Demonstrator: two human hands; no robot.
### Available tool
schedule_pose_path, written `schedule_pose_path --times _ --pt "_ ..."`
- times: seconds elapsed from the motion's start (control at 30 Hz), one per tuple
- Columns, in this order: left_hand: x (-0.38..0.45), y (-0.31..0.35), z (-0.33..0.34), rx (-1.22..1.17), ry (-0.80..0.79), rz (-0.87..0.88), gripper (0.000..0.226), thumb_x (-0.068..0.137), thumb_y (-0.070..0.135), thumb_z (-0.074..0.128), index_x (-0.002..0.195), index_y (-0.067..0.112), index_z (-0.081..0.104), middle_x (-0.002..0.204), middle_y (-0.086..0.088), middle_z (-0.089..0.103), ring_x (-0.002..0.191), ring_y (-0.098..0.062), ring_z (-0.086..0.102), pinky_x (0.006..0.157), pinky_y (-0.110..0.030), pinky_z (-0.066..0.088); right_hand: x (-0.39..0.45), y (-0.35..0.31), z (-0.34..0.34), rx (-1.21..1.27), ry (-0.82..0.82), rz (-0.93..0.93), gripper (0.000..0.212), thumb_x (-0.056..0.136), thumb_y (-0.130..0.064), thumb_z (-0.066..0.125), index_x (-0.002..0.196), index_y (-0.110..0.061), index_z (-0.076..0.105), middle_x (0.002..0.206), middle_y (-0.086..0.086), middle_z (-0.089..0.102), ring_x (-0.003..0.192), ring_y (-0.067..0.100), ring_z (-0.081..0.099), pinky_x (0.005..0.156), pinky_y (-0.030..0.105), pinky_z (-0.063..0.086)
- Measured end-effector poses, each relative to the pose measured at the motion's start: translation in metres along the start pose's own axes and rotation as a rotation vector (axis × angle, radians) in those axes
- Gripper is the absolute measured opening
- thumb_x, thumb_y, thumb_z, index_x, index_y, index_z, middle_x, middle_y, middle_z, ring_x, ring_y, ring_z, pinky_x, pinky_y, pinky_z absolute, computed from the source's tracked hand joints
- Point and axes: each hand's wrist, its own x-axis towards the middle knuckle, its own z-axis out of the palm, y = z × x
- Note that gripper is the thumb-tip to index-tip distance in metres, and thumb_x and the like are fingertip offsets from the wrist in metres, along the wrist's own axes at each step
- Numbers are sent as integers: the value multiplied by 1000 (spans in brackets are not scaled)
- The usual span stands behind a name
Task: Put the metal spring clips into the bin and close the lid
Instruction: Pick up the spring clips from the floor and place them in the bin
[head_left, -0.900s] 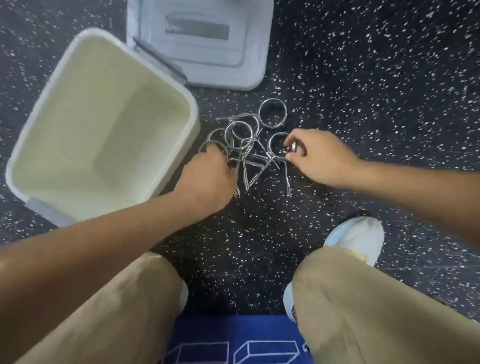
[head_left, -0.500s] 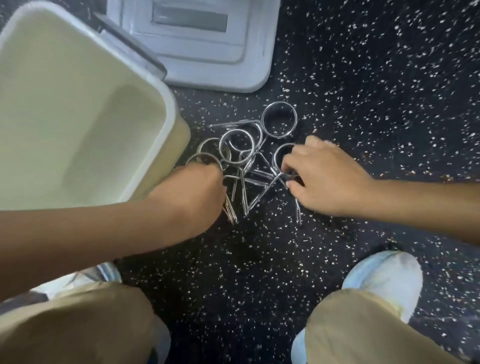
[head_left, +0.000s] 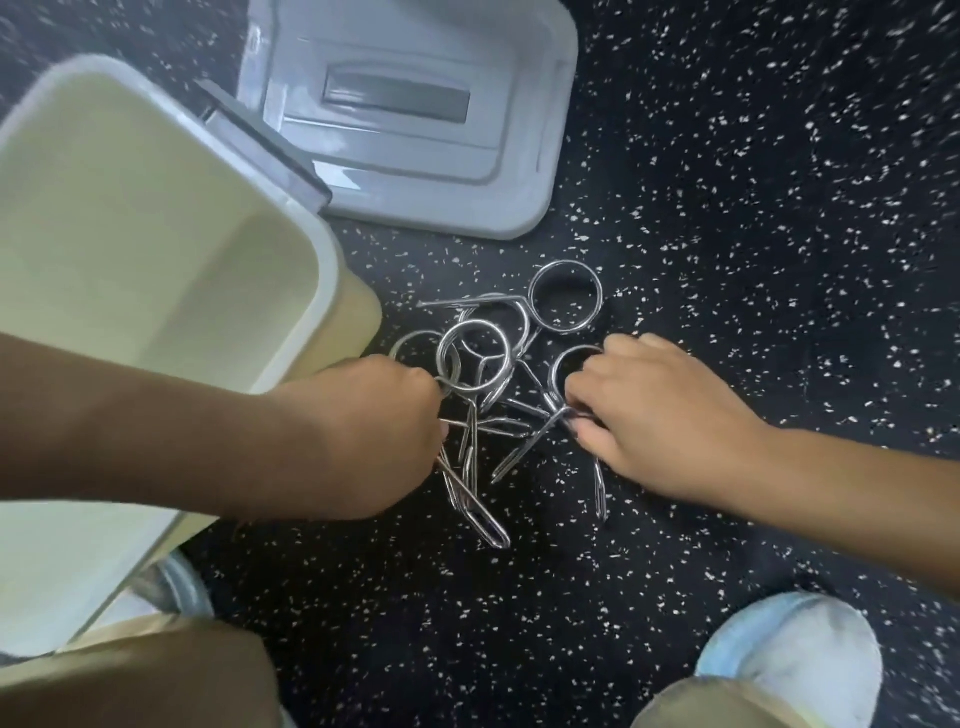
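The open cream bin (head_left: 156, 249) stands at the left edge of the speckled floor (head_left: 753, 260), its grey lid (head_left: 415, 114) lying flat just behind it. Beside the bin, the left hand (head_left: 363, 441) is clenched around spring clips at the tangled pile of metal spring clips (head_left: 493, 374). The right hand (head_left: 660, 415) pinches one clip's ring at the pile's right side.

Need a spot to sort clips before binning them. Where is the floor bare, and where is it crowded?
Bare speckled floor lies right of the lid and beyond the right hand; another patch sits between the clips and the shoe. Crowded: the gap among bin, lid and clips, where the left hand works.
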Motion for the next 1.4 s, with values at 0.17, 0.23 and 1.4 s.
schedule_pose_path --times 0.17,0.23,1.4 --pt "-6 1 -1 -212 -66 -54 47 108 39 38 69 15 49 71 -1 54 59 -11 50 53 -24 40 -3 5 -10 -96 18 -11 26 86 -34 61 68 -22 48 64 -6 51 69 18 42 69 34 39" --pt "-10 -1 3 -249 -54 -83 47 107 36 41 67 15 50 69 -1 54 59 -13 50 54 -25 40 -6 8 -16 -114 45 4 23 86 -34 60 69 -19 54 64 -5 53 68 19 43 68 35 38" --pt "-147 -96 52 -608 728 221 37 84 57 40 72 27 57 55 11 50 43 -9 42 47 -23 36 -4 -86 -139 28 65 38 31 87 -49 45 80 -23 60 73 -13 56 75 16 52 67 36 46"
